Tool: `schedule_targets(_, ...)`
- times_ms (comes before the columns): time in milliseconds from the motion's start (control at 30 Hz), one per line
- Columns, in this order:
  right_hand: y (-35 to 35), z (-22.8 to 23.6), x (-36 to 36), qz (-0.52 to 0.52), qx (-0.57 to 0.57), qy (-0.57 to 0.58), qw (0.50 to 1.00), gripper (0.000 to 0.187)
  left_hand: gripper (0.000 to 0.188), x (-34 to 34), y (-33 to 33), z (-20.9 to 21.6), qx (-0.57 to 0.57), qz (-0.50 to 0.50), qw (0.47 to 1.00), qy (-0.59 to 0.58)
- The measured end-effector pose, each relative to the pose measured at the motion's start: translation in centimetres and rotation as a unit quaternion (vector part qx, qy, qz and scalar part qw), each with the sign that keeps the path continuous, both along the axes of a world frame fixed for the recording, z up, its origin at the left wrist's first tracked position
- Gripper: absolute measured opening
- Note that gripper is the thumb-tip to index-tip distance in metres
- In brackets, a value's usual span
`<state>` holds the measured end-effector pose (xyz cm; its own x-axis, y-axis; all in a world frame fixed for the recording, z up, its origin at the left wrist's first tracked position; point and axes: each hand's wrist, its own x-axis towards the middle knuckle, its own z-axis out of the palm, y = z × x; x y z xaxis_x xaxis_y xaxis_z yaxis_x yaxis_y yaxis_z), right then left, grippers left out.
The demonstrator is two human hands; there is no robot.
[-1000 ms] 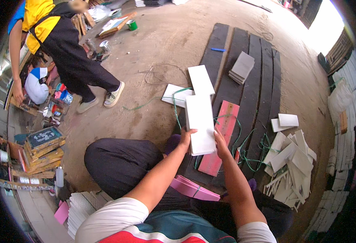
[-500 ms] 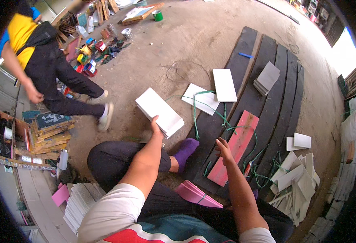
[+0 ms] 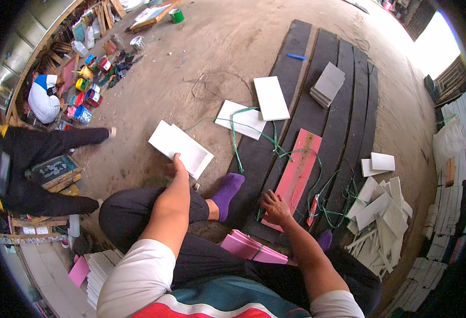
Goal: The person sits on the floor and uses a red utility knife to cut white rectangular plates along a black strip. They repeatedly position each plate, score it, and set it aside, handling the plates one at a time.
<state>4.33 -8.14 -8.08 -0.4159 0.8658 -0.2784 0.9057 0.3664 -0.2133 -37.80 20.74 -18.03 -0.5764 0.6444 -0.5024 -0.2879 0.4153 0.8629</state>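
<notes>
My left hand (image 3: 176, 166) grips a few white rectangular boards (image 3: 182, 148) at their near edge, thumb on top and the other fingers hidden below. My right hand (image 3: 276, 208) is over the near end of a long pink board (image 3: 299, 172), fingers spread and nothing seen in them. That board rests on dark planks (image 3: 344, 122), with green strapping (image 3: 325, 196) and a red cutter-like tool (image 3: 313, 208) beside it. Beyond the pink board, two white boards (image 3: 271, 99) lie overlapped at the planks' left edge. A tied bundle of pink strips (image 3: 254, 248) sits by my legs.
A grey stack of boards (image 3: 328, 85) and a blue pen-like object (image 3: 296, 56) lie on the planks. White offcuts (image 3: 384, 217) are heaped at the right. A person in black trousers (image 3: 42, 159) stands at the left; another crouches by paint cans (image 3: 84, 85).
My right hand has come down and back to the near end of the pink board. My left hand still grips the white boards. The walking person has moved nearer on the left.
</notes>
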Motion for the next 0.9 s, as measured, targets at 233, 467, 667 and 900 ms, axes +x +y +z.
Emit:
schedule_targets(233, -2.4, -0.3, 0.5, -0.089, -0.027, -0.061, 0.994, 0.076, 0.081, 10.1, -4.4, 11.9, -0.059, -0.064, 0.864, 0.496)
schedule_targets(467, -1.9, 0.3, 0.8, -0.14, -0.048, -0.062, 0.987, 0.08, 0.059, 18.1, -11.7, 17.2, 0.103, -0.331, 0.743, 0.573)
schedule_targets(667, -1.0, 2.5, 1.7, -0.216, -0.121, -0.052, 0.967, 0.083, 0.046, 21.2, -16.0, 14.8, 0.194, -0.488, 0.727, 0.443)
schedule_targets(900, -1.9, 3.2, 2.1, -0.215, -0.163, -0.073, 0.96, 0.091, 0.057, 24.8, -16.6, 15.7, -0.038, -0.608, 0.696, 0.38)
